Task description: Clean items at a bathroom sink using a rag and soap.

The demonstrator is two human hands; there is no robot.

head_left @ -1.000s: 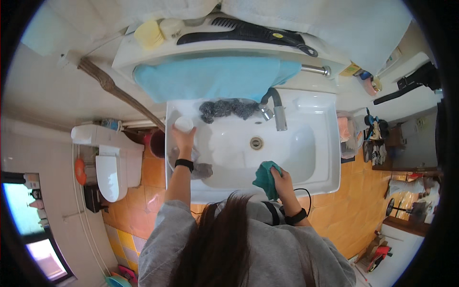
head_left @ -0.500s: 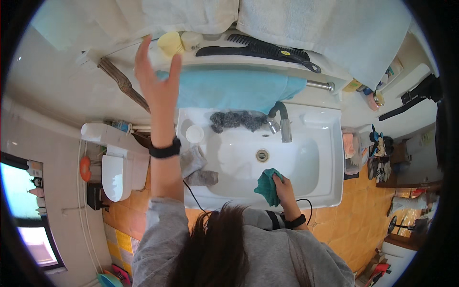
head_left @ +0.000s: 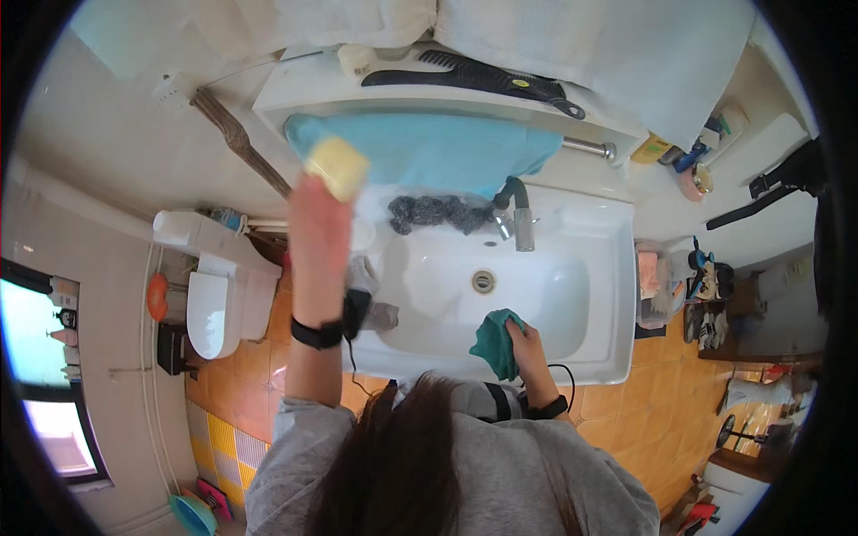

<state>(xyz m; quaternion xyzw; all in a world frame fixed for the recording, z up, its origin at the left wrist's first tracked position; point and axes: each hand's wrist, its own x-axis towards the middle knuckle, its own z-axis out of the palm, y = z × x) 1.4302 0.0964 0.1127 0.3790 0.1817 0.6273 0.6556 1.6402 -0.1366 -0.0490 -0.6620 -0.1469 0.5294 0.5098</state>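
In motion blur, my left hand [head_left: 320,214] holds a yellow cup [head_left: 338,166] aloft at the far left of the white sink [head_left: 429,295], fingers closed on it against a hanging blue towel [head_left: 429,147]. My right hand [head_left: 534,359] pinches a green cloth [head_left: 496,347] between its fingers over the near rim.
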